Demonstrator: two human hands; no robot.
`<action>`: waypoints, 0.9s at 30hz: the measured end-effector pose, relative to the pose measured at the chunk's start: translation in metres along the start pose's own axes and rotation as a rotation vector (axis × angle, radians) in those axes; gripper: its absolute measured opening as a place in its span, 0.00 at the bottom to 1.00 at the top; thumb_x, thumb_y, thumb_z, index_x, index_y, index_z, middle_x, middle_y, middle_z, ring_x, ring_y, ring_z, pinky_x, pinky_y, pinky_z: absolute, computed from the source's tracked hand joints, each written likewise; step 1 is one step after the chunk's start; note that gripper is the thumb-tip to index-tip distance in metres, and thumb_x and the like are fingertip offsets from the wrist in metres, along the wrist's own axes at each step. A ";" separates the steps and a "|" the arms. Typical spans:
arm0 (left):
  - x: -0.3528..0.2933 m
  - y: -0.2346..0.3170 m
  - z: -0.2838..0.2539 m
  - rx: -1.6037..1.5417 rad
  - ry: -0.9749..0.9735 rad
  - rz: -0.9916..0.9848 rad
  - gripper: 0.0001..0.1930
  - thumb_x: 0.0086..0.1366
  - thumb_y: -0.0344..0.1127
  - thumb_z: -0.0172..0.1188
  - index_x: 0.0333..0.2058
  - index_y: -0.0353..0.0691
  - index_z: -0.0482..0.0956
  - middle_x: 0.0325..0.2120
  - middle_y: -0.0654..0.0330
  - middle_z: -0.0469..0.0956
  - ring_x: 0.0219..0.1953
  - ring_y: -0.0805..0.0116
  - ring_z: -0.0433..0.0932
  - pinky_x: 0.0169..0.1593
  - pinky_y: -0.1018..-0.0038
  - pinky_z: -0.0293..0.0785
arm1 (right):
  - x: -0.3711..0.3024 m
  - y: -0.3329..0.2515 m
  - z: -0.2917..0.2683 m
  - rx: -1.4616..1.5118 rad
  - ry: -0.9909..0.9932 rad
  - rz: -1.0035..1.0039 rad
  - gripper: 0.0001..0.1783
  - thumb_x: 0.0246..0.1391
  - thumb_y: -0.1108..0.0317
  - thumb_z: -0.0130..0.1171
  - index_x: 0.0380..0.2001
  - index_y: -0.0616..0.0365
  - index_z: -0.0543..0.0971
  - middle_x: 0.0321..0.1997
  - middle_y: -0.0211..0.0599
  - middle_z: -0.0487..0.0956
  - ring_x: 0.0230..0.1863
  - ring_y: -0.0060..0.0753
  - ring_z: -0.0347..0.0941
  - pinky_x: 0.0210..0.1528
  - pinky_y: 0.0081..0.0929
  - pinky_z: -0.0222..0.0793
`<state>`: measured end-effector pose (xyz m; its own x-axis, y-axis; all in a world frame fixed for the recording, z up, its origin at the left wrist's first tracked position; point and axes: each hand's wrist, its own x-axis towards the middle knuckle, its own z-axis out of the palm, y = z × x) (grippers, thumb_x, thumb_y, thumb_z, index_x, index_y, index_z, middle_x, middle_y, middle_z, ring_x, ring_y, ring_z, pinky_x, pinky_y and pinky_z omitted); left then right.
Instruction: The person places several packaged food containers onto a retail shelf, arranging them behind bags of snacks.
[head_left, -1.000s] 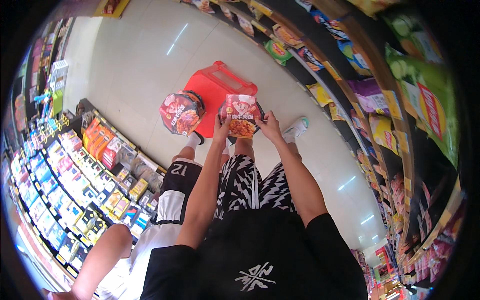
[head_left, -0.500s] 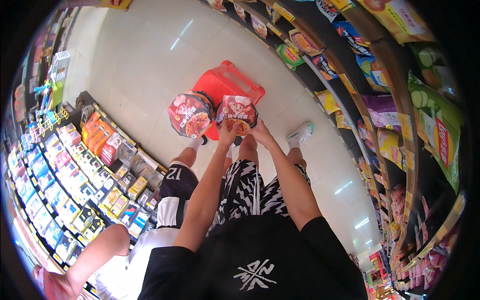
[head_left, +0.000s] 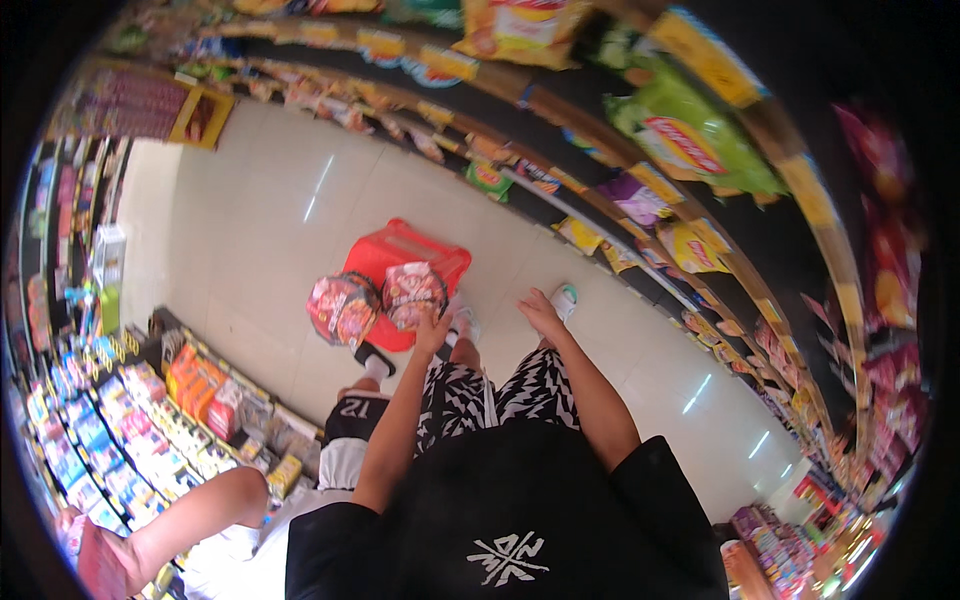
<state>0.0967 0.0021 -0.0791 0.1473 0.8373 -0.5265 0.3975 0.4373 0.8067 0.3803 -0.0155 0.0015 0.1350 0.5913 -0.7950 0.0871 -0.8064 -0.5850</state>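
Since the earlier frame, the right hand [head_left: 541, 314] has come away from the right-hand bowl [head_left: 414, 291] and now hangs well apart from it, to the right, over the floor [head_left: 500, 235]; the whole view has shifted as well. The left hand [head_left: 433, 331] stays at that bowl's near right edge and is clearly the nearer of the two.

From the left fingers, the bowl lies on the far side and a little to the left. It is lidded and many-sided, about as wide as it is long, so no long axis stands out. It appears to rest on the red plastic stool [head_left: 390, 247], just beside a matching left-hand bowl [head_left: 342, 309], which sits farther left and slightly nearer.

The right fingers are loosely spread and hold nothing. The left fingers reach toward the bowl, but blur hides whether they grip, touch or merely border it.
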 end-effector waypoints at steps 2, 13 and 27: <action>-0.017 0.068 0.017 -0.132 -0.195 0.047 0.26 0.61 0.38 0.54 0.55 0.30 0.61 0.46 0.54 0.71 0.47 0.69 0.70 0.50 0.75 0.65 | 0.010 0.069 -0.042 0.227 0.087 -0.058 0.39 0.50 0.56 0.57 0.61 0.59 0.55 0.55 0.46 0.67 0.54 0.36 0.65 0.51 0.27 0.63; -0.042 0.208 0.098 0.024 -0.702 0.121 0.22 0.64 0.34 0.51 0.56 0.39 0.62 0.44 0.54 0.74 0.49 0.70 0.71 0.54 0.76 0.63 | -0.102 0.147 -0.124 0.645 0.561 -0.010 0.26 0.50 0.62 0.55 0.53 0.55 0.66 0.42 0.32 0.73 0.42 0.25 0.68 0.41 0.28 0.66; -0.113 0.466 0.299 -0.011 -1.023 0.609 0.21 0.66 0.43 0.49 0.55 0.43 0.63 0.50 0.60 0.70 0.53 0.69 0.67 0.54 0.74 0.63 | -0.249 0.005 -0.390 0.943 1.332 -0.966 0.19 0.58 0.61 0.52 0.49 0.60 0.70 0.43 0.29 0.74 0.44 0.20 0.68 0.44 0.18 0.63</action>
<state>0.5360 0.0138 0.2762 0.9655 0.2595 -0.0218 0.0049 0.0657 0.9978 0.7315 -0.1705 0.2594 0.9858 0.0116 0.1674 0.1568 0.2908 -0.9439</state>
